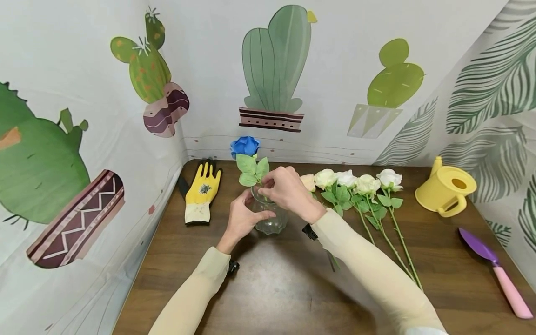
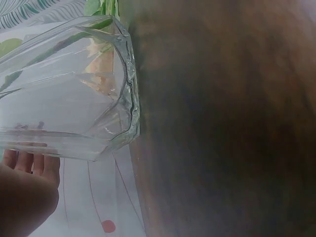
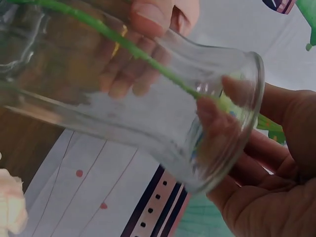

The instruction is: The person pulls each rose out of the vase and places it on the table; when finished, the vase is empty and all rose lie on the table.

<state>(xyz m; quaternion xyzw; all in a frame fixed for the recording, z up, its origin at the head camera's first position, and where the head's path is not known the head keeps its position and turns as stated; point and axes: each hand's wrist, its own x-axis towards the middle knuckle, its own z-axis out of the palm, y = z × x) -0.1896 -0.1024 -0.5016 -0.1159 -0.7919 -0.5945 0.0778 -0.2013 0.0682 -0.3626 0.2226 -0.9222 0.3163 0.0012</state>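
A clear glass vase (image 1: 271, 225) stands on the wooden table. My left hand (image 1: 242, 217) holds it from the left, thumb across the near side and fingers behind the glass. At the vase's mouth my right hand (image 1: 290, 188) pinches the stem of a blue rose (image 1: 245, 146), whose bloom and green leaves (image 1: 248, 171) rise above the rim, leaning back. The right wrist view shows the green stem (image 3: 133, 49) running down inside the glass, with right fingertips seen at the rim. Blooms hide nothing of the vase's base (image 2: 131, 98) in the left wrist view.
Several pale roses (image 1: 345, 179) lie to the right, stems (image 1: 398, 251) toward me, partly under my right forearm. A yellow-and-black glove (image 1: 203, 188) lies left. A yellow watering can (image 1: 444, 190) and a purple trowel with pink handle (image 1: 481, 246) are at the right. Printed cloth walls stand behind.
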